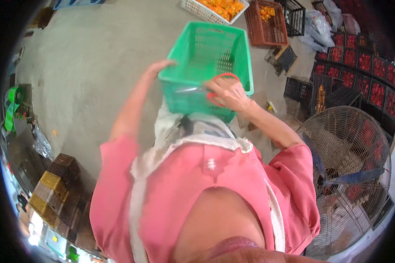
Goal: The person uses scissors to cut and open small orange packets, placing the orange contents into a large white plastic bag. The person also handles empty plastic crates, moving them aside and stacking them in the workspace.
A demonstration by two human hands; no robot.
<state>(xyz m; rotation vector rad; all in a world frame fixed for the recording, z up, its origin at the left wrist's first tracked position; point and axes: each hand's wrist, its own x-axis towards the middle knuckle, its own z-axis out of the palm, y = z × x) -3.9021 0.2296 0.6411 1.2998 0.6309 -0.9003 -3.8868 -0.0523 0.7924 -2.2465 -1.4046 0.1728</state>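
Note:
A green plastic crate [205, 90] with slotted walls is right in front of me, and its inside looks empty. At its near left corner is my left hand [161, 66], blurred, with the fingers hooked over the rim. My right hand [229, 92] grips a pair of scissors with red handles [228, 75] at the crate's near right side. The blurred metal blades [189, 89] point left across the near wall. Below the crate hangs my white apron [171, 125].
A large wire-caged fan [345, 177] stands close on my right. Beyond it are stacked black crates of red packets [352, 59]. A white basket of orange packets [222, 10] and a brown crate [266, 28] lie ahead. Stacked crates [51, 190] stand at lower left.

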